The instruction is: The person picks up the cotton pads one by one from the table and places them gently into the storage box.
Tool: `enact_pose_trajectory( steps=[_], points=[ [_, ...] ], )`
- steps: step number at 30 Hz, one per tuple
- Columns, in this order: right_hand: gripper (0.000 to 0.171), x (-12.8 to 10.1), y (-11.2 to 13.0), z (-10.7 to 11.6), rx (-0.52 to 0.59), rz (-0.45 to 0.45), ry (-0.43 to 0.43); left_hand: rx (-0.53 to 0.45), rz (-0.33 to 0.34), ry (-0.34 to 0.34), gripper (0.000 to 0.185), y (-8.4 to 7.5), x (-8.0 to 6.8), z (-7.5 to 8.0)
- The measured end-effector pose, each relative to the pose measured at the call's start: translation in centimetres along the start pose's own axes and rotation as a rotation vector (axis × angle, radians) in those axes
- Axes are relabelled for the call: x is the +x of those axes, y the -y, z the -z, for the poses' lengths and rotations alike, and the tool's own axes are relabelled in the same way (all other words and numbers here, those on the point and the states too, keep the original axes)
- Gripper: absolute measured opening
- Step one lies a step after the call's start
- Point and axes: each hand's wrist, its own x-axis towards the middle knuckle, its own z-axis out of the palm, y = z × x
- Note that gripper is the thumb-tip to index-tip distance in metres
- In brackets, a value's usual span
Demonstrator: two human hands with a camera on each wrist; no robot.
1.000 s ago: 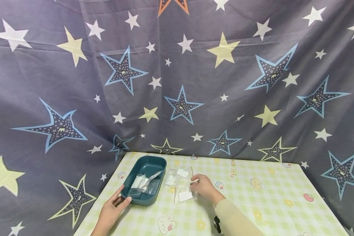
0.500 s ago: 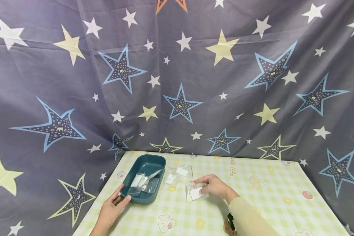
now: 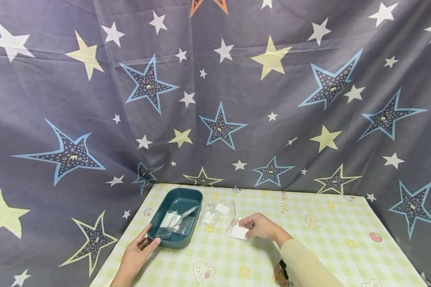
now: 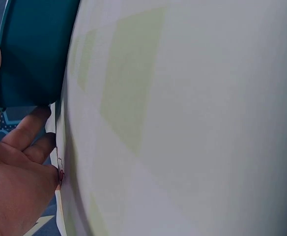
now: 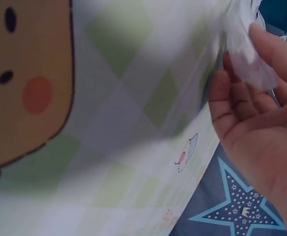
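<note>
Clear plastic is what I see in my right hand [image 3: 260, 227]: its fingers [image 5: 269, 46] pinch a small bag [image 3: 238, 231] with a white square inside, held just above the checked tablecloth [image 3: 309, 247] at lower centre of the head frame. My left hand [image 3: 136, 255] sits at lower left, fingers relaxed and straight, thumb touching the near rim of the teal tray [image 3: 190, 195], which holds more bags. Two other bags [image 3: 215, 213] lie flat between tray and right hand.
</note>
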Motion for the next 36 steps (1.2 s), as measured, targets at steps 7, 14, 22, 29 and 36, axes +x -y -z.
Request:
enact_pose_trajectory(
  steps=[7, 14, 22, 29, 36],
  points=[
    [0.063, 0.1, -0.3, -0.1, 0.133, 0.009, -0.12, 0.002, -0.008, -0.005, 0.086, 0.0, 0.0, 0.0],
    [0.068, 0.4, 0.1, 0.0, 0.272, -0.002, -0.218, 0.03, -0.021, -0.012, 0.085, 0.1, 0.0, 0.0],
    [0.071, 1.4, 0.8, 0.5, 0.367, -0.002, -0.26, 0.034, -0.023, -0.015, 0.086, 0.2, 0.0, 0.0],
    [0.072, 2.6, 2.8, 0.0, 0.468, 0.026, -0.226, 0.04, -0.017, -0.011, 0.088, 0.2, 0.1, 0.0],
    [0.072, 4.2, 5.5, -1.2, 0.523, 0.085, -0.167, 0.043, -0.024, -0.012, 0.086, 0.3, 0.2, 0.0]
  ],
)
